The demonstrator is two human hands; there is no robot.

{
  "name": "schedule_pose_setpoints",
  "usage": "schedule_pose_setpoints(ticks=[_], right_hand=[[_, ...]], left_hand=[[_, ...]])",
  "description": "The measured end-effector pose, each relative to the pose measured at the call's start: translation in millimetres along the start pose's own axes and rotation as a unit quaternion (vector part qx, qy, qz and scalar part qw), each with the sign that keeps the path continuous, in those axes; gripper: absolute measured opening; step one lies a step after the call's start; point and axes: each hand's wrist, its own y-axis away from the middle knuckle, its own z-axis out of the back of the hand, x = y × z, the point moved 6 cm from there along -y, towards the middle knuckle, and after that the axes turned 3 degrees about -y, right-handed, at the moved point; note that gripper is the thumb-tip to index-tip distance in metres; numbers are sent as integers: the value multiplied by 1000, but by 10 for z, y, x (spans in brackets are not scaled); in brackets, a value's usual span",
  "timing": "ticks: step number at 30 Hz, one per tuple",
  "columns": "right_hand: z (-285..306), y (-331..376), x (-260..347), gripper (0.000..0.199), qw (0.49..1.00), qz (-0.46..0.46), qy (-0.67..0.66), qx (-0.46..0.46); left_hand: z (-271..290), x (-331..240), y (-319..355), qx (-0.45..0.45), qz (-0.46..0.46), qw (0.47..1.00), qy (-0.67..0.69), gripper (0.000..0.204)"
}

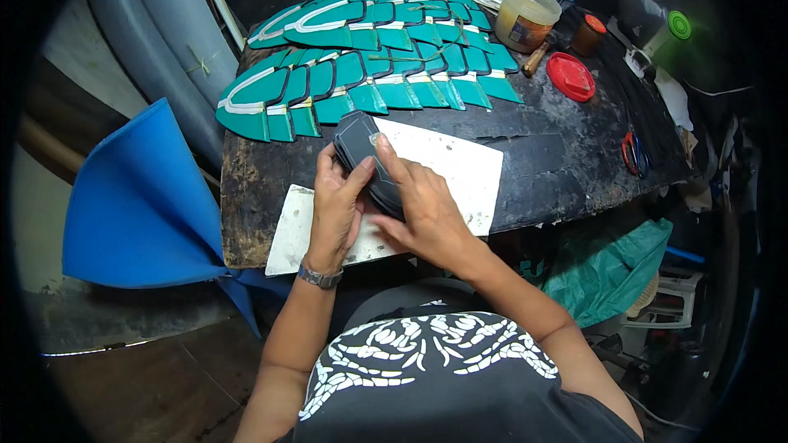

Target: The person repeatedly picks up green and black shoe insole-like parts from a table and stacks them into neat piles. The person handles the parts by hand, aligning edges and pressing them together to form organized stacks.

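At the far left a big sheet of blue foam (139, 197) leans curled against the dark bench (566, 156), with grey pipes (156, 33) standing behind it. On the bench's far side lie two rows of teal shoe pieces (369, 74) with pale trim, overlapping like scales, the front row just beyond the hands. Nearer the person, a white board (460, 168) lies flat on the bench, reaching from its front edge toward the middle.

The left hand (335, 217), with a metal watch (318, 276) on its wrist, rests on the board and grips the left edge of a dark shoe piece (365, 160); its fingers (328, 166) are curled shut around that edge, thumb on top. The shoe piece lies slanted on the board, its rounded end pointing up and left, touching both hands. The right hand (423, 213) covers the lower right part of the piece, its fingers (390, 160) closed together and pressing along the right edge, forefinger stretched toward the tip.

To the right, near the back of the bench, stand a cloudy plastic tub (524, 15) and a small brown jar (588, 34); a round red lid (570, 76) lies flat just in front of them. Red-handled scissors (634, 152) lie near the right edge. Below the bench on the right, a crumpled green bag (607, 267) sits on the floor
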Motion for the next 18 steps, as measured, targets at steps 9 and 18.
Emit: schedule_pose_setpoints(ticks=[9,18], right_hand=[[57,-4,-354,95,934,-111,-339,-21],[271,-26,-450,79,953,-49,-256,-157]], left_hand=[[-62,75,44,53,37,992,111,65],[-175,150,1,61,53,996,48,54]])
